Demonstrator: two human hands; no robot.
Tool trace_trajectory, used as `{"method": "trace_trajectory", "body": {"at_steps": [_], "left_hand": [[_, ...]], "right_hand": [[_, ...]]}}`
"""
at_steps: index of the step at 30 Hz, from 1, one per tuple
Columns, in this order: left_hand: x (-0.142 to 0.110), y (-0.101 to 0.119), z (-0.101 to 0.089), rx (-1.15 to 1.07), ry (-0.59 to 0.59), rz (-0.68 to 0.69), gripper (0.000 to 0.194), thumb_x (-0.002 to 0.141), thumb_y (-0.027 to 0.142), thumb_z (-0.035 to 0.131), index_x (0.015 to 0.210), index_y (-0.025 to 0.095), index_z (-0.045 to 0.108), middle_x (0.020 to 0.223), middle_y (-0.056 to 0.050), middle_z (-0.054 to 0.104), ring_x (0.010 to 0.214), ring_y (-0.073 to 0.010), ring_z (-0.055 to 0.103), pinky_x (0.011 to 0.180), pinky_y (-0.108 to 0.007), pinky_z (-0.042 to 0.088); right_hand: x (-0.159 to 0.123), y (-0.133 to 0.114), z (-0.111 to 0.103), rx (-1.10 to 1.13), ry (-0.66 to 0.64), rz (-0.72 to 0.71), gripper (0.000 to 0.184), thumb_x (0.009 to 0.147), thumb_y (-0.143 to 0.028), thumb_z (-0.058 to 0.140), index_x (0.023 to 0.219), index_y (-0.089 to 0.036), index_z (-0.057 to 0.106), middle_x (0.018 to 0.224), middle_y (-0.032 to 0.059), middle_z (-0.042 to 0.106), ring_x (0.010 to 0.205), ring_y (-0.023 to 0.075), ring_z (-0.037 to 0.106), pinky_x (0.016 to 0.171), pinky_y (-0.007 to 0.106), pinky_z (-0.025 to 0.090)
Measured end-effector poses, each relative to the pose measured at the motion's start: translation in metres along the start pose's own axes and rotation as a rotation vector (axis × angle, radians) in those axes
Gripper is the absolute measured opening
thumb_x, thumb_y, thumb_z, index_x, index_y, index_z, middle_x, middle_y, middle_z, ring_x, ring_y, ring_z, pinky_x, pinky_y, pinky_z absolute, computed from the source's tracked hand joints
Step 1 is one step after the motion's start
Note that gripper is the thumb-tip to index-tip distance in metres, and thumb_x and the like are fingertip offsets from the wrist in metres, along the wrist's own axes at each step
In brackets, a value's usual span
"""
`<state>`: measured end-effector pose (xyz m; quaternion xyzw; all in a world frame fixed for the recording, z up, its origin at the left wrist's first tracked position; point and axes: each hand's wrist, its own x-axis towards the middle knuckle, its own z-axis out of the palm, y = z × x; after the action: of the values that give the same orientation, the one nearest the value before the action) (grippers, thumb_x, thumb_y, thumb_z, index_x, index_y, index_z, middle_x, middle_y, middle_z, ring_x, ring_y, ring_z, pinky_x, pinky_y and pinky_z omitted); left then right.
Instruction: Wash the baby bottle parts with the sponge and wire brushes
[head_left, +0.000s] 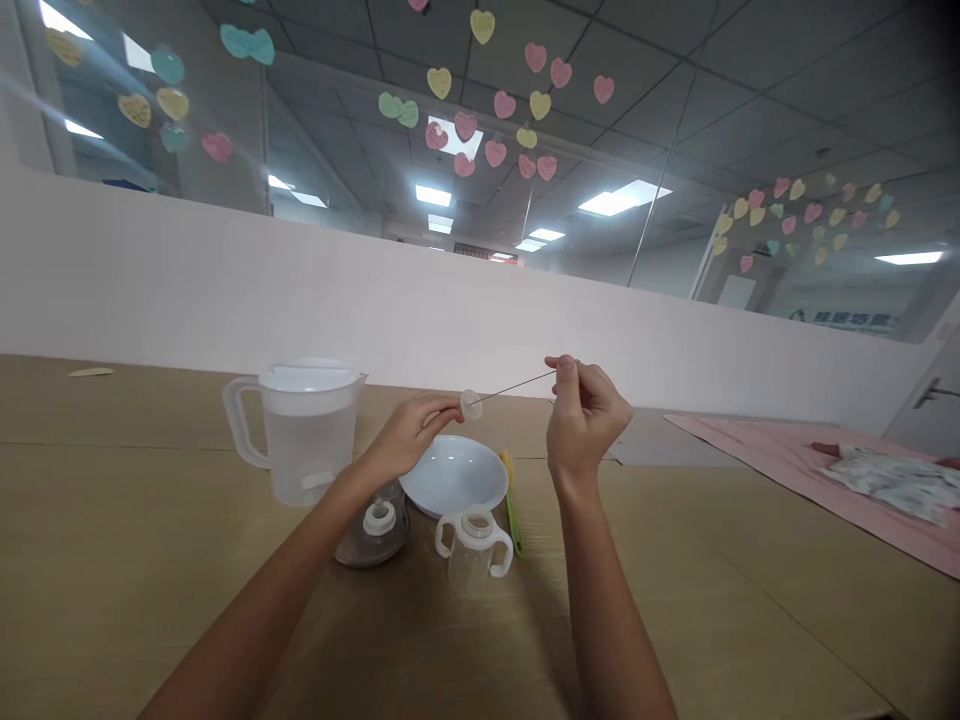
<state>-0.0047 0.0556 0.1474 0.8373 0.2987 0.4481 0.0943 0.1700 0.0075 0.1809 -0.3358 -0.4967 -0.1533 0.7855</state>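
My left hand [411,430] is closed in a pinch on a small clear round cap-like piece [471,405], held above the white bowl [454,474]. My right hand [583,415] is closed on the end of a thin wire-like rod [514,386] that runs left to the small piece. Both hands hover over the table. Below them stand a clear baby bottle with two white handles [474,545] and a clear dome lid with a white teat part under it [376,525]. A green-handled brush [512,510] lies beside the bowl.
A clear jug with a white lid [304,430] stands left of the bowl on the brown table [112,560]. A pink mat [810,470] with patterned cloth [892,480] lies at the right. A white partition wall [225,290] runs behind the table.
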Motion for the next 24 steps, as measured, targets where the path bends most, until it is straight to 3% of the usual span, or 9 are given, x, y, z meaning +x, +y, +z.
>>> {"method": "trace_trajectory", "body": {"at_steps": [11, 17, 20, 24], "left_hand": [[-0.003, 0.012, -0.006, 0.169, -0.014, 0.103, 0.028, 0.090, 0.029, 0.034, 0.097, 0.022, 0.061, 0.095, -0.001, 0.065, 0.091, -0.0165, 0.052, 0.078, -0.028, 0.040], [-0.005, -0.005, -0.010, 0.275, -0.014, 0.037, 0.027, 0.088, 0.027, 0.037, 0.094, 0.022, 0.063, 0.091, -0.002, 0.066, 0.085, -0.0183, 0.053, 0.075, -0.029, 0.040], [-0.006, -0.013, -0.015, 0.267, 0.024, -0.020, 0.029, 0.088, 0.032, 0.036, 0.098, 0.021, 0.062, 0.094, -0.004, 0.065, 0.089, -0.0192, 0.053, 0.077, -0.030, 0.040], [-0.007, -0.014, -0.021, 0.270, 0.057, -0.031, 0.030, 0.087, 0.032, 0.036, 0.097, 0.018, 0.062, 0.095, -0.006, 0.062, 0.091, -0.0195, 0.052, 0.079, -0.030, 0.039]], "right_hand": [[0.002, 0.007, 0.002, 0.112, 0.138, 0.170, 0.034, 0.081, -0.038, 0.048, 0.059, -0.014, 0.058, 0.054, -0.0005, 0.050, 0.047, 0.0087, 0.045, 0.042, 0.022, 0.034], [0.025, 0.030, -0.023, 0.303, 0.247, 0.348, 0.026, 0.078, -0.037, 0.049, 0.064, -0.016, 0.053, 0.062, -0.0026, 0.049, 0.040, 0.0051, 0.039, 0.034, 0.020, 0.031], [0.028, 0.060, -0.023, 0.331, 0.117, 0.505, 0.025, 0.074, -0.041, 0.053, 0.070, -0.016, 0.054, 0.060, -0.0038, 0.047, 0.042, 0.0061, 0.043, 0.035, 0.019, 0.033], [-0.002, 0.112, 0.003, 0.274, -0.154, 0.787, 0.029, 0.070, -0.042, 0.057, 0.073, -0.014, 0.056, 0.059, -0.0025, 0.051, 0.043, 0.0065, 0.045, 0.036, 0.019, 0.035]]}}
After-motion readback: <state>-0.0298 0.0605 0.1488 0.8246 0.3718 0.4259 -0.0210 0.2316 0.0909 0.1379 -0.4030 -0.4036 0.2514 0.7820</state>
